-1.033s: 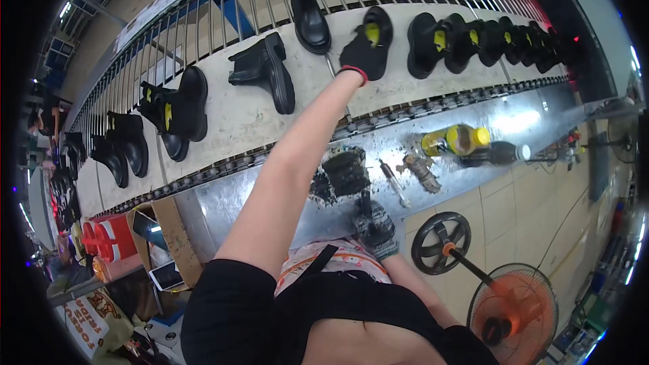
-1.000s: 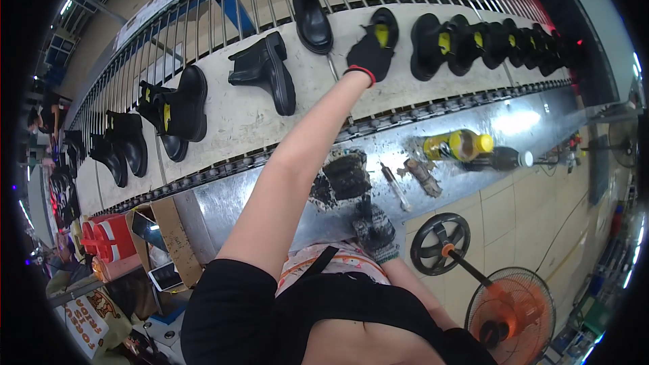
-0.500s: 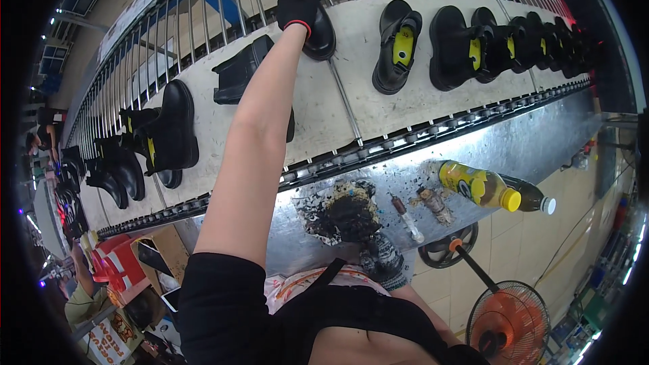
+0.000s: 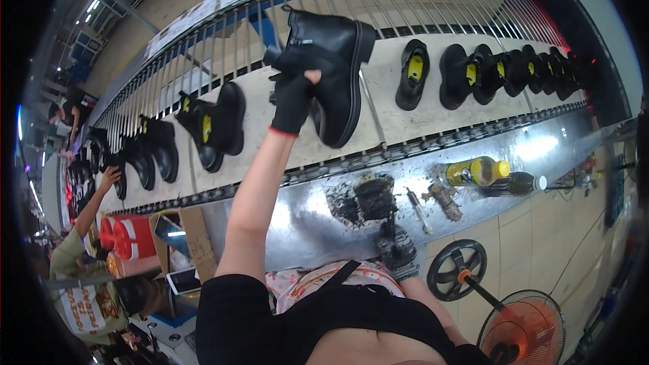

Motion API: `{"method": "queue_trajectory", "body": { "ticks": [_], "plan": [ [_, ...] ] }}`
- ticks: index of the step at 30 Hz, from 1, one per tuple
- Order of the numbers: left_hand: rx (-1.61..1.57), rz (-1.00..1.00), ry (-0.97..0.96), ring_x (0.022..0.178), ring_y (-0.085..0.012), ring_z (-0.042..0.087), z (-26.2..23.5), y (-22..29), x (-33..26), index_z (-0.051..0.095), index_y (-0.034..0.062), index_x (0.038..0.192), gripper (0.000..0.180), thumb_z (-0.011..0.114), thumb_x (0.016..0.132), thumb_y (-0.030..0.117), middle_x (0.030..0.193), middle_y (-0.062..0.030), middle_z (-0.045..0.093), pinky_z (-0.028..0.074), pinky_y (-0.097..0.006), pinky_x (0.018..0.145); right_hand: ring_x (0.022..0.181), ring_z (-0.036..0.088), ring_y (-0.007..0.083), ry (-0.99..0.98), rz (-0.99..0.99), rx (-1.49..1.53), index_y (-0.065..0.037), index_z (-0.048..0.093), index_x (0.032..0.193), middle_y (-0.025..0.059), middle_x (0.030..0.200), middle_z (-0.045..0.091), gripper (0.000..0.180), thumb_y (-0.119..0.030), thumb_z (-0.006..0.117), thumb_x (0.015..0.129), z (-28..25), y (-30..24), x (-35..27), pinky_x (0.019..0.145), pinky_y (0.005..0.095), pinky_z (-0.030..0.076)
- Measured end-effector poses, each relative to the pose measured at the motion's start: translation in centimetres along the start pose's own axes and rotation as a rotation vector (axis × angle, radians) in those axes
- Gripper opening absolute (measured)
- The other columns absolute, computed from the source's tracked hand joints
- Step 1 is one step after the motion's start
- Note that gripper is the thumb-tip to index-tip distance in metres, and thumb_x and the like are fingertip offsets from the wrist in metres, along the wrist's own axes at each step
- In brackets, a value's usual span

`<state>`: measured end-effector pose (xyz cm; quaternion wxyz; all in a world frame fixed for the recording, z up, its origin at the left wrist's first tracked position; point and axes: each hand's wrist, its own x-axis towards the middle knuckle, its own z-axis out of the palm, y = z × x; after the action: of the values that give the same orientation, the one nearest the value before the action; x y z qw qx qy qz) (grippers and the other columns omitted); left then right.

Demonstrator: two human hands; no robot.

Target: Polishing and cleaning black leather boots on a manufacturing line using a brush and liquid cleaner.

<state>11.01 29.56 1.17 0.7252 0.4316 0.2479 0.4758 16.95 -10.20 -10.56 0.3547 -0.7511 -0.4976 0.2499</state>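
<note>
My left hand (image 4: 295, 101), in a black fingerless glove with a red cuff, is closed on a black ankle boot (image 4: 334, 61), lifted with its sole turned to the right above the pale conveyor belt. My right hand (image 4: 397, 249) wears a grey, dark-stained glove and stays low near the metal ledge. Its fingers look curled at the edge of a black-stained pad (image 4: 374, 197); what they hold is too dark to make out. Beside the pad lie a small brush (image 4: 419, 211) with a pale end and a crumpled, stained roll (image 4: 445, 201).
More black boots with yellow insoles stand on the belt, left (image 4: 215, 122) and right (image 4: 412, 74). A yellow-capped bottle (image 4: 473, 172) and a dark bottle (image 4: 517, 184) lie on the ledge. An orange fan (image 4: 524, 328) stands lower right. At left, a co-worker's hand (image 4: 110, 177) touches a boot.
My left hand has drawn the boot nearer and raised it, turning it so its side shows. The view has shifted somewhat. A co-worker's hand has reached onto the belt at left.
</note>
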Motion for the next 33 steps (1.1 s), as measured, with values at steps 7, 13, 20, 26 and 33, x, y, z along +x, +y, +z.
{"method": "queue_trajectory", "body": {
  "ticks": [7,13,20,26,33],
  "plan": [
    [0.513,0.225,0.188,0.081,-0.0147,0.060,-3.5,8.0,-18.8,0.062,0.0007,0.099,0.032,0.072,0.069,0.007,0.090,-0.0047,0.065,0.047,-0.028,0.077,0.051,0.049,0.0103,-0.055,0.175,0.023,-0.006,0.053,0.112,0.0057,0.079,0.059,0.029,-0.023,0.051,0.089,2.3,3.1,-0.2,0.046,0.0207,0.042],
    [0.838,0.088,0.435,0.099,-0.0132,0.062,-7.9,8.8,-29.1,0.057,0.0006,0.111,0.050,0.075,0.066,0.009,0.107,-0.0141,0.065,0.048,-0.027,0.083,0.067,0.053,0.0190,0.078,0.224,0.633,-0.007,0.053,0.110,0.0087,0.087,0.056,0.029,-0.026,0.049,0.089,3.7,4.7,-0.1,0.060,0.0316,0.047],
    [1.464,0.584,0.187,0.117,-0.0352,0.051,-12.4,5.9,-35.7,0.058,0.0063,0.108,0.039,0.068,0.070,0.007,0.116,-0.0117,0.059,0.035,-0.051,0.099,0.064,0.054,0.0159,0.097,0.049,0.202,-0.005,0.052,0.104,0.0062,0.079,0.057,0.021,-0.015,0.052,0.085,2.9,3.6,0.1,0.057,0.0279,0.046],
    [1.679,0.516,0.129,0.115,-0.0334,0.052,-12.7,2.6,-38.1,0.058,0.0085,0.107,0.036,0.065,0.071,0.010,0.115,-0.0095,0.059,0.035,-0.051,0.098,0.060,0.057,0.0193,0.150,-0.033,0.098,-0.003,0.058,0.096,0.0098,0.075,0.058,0.025,-0.025,0.053,0.085,3.0,3.7,0.3,0.053,0.0316,0.044],
    [1.668,0.565,0.121,0.118,-0.0318,0.050,-12.9,2.2,-38.7,0.059,0.0103,0.106,0.036,0.064,0.071,0.009,0.120,-0.0089,0.058,0.034,-0.049,0.101,0.053,0.050,0.0111,0.132,0.203,0.590,-0.004,0.053,0.101,0.0037,0.072,0.054,0.018,-0.015,0.052,0.086,2.3,0.1,0.1,0.046,0.0252,0.042]
  ]
}}
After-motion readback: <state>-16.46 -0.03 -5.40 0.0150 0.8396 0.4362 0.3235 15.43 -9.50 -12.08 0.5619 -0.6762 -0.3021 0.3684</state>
